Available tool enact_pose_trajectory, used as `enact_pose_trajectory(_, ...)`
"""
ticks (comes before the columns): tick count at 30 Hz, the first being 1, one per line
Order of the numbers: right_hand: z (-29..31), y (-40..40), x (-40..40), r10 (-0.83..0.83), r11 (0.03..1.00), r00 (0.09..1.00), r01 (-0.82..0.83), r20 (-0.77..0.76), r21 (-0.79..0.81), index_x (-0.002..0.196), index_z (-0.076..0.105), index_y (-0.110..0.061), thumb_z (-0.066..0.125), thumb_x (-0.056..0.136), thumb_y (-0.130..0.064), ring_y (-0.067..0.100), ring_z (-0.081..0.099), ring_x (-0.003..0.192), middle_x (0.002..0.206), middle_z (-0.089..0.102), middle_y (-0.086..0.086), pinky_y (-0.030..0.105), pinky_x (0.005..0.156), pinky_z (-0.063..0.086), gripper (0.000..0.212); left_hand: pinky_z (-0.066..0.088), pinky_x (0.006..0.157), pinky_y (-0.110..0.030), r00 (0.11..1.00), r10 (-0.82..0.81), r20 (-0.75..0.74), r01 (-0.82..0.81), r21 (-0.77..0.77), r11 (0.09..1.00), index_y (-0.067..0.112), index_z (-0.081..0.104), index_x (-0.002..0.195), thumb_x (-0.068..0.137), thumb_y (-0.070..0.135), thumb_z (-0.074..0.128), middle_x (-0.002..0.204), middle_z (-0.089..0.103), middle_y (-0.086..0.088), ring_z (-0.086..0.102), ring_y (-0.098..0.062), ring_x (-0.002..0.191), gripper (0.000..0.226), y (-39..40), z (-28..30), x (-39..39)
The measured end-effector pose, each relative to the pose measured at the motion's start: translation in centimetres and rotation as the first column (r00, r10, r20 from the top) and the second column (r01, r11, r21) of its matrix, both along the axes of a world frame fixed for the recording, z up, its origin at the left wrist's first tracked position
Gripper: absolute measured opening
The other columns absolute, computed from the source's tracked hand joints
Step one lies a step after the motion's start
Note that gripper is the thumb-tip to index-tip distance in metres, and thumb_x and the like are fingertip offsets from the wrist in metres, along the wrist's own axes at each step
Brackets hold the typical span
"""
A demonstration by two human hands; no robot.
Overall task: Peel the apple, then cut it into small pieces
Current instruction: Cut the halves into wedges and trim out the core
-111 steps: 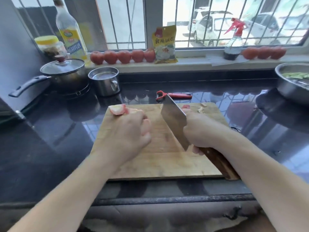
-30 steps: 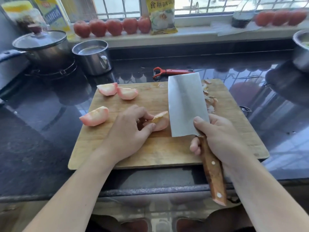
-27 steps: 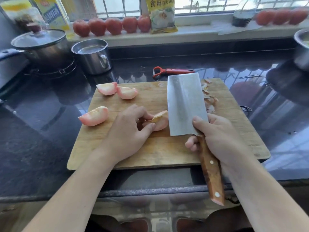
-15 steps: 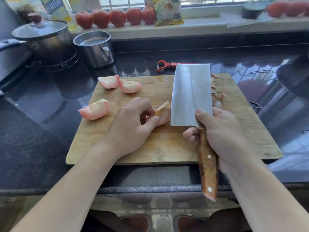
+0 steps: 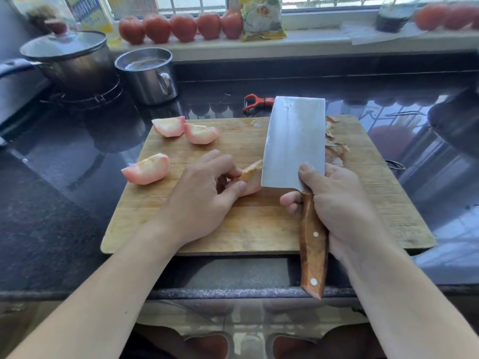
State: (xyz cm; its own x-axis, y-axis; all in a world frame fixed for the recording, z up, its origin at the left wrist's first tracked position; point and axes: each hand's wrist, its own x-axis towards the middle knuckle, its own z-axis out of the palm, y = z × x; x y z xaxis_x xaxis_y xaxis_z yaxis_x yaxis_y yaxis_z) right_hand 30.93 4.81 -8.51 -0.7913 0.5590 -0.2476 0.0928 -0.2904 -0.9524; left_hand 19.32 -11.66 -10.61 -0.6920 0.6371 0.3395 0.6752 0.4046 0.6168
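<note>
On the wooden cutting board lie three peeled apple quarters: two at the far left corner and one at the left edge. My left hand pinches a fourth apple quarter at the board's middle, fingers and thumb curled round it. My right hand grips the wooden handle of a cleaver. Its broad blade lies tilted, its left edge against the held quarter.
Apple peels lie on the board right of the blade. A red peeler sits behind the board. A steel mug and a lidded pot stand at the back left. Tomatoes line the sill. The counter edge runs near me.
Since 3.7 s ago the apple pieces have been laid apart on the board. Over the last second my left hand keeps hold of one quarter and the cleaver blade stays against it.
</note>
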Motion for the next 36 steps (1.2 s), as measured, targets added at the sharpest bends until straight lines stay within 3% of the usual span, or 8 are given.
enact_pose_trajectory(4, 0.0, 0.2, 0.9, -0.009, 1.0, 0.999, 0.01, 0.034, -0.008, 0.106, 0.065, -0.01, 0.049, 0.107, -0.019, 0.014, 0.061, 0.047, 0.078, 0.072, 0.007, 0.022, 0.041, 0.048, 0.019, 0.038, 0.071, -0.01, 1.0, 0.012, 0.0, -0.012, 0.003, 1.0, 0.018, 0.067, 0.087, 0.089, 0.016, 0.077, 0.084, 0.055, 0.012, 0.052, -0.002, 0.077, 0.01, 0.1, 0.1, 0.1)
enact_pose_trajectory(20, -0.3, -0.1, -0.2, -0.029, 1.0, 1.0, 0.029, 0.001, 0.005, 0.109, 0.065, -0.01, 0.048, 0.107, -0.019, 0.014, 0.063, 0.05, 0.096, 0.076, 0.008, 0.023, 0.043, 0.047, 0.019, 0.04, 0.072, -0.016, 1.0, -0.013, 0.0, 0.013, -0.014, 1.0, 0.014, 0.067, 0.088, 0.09, 0.014, 0.076, 0.087, 0.056, 0.005, 0.053, -0.011, 0.081, 0.009, 0.0, -0.1, -0.1)
enact_pose_trajectory(29, -0.2, 0.8, 0.5, 0.085, 0.995, 0.996, -0.087, 0.031, 0.053, 0.107, 0.063, -0.005, 0.049, 0.107, -0.021, 0.01, 0.056, 0.043, 0.059, 0.068, -0.001, 0.018, 0.039, 0.044, 0.021, 0.042, 0.073, -0.02, 1.0, -0.017, 0.005, 0.017, -0.006, 1.0, 0.016, 0.068, 0.089, 0.09, 0.014, 0.076, 0.087, 0.058, 0.004, 0.055, -0.012, 0.082, 0.008, -0.1, -0.1, -0.2)
enact_pose_trajectory(33, 0.0, 1.2, 0.5, 0.125, 0.987, 0.989, -0.132, 0.072, 0.088, 0.112, 0.065, -0.005, 0.051, 0.106, -0.024, 0.011, 0.056, 0.046, 0.067, 0.069, 0.006, 0.02, 0.04, 0.044, 0.024, 0.041, 0.073, -0.017, 1.0, -0.025, 0.011, 0.025, -0.002, 1.0, 0.016, 0.07, 0.089, 0.09, 0.013, 0.076, 0.087, 0.058, 0.005, 0.056, -0.013, 0.083, 0.007, -0.2, -0.2, -0.3)
enact_pose_trajectory(36, 0.6, 1.8, 0.3, 0.14, 0.982, 0.983, -0.153, 0.119, 0.107, 0.11, 0.064, -0.007, 0.052, 0.106, -0.023, 0.012, 0.053, 0.041, 0.056, 0.063, 0.007, 0.02, 0.037, 0.041, 0.021, 0.038, 0.073, -0.011, 0.999, -0.043, -0.004, 0.043, -0.008, 0.999, 0.013, 0.07, 0.089, 0.09, 0.011, 0.076, 0.087, 0.057, 0.004, 0.055, -0.011, 0.083, 0.006, -0.2, 0.0, -0.2)
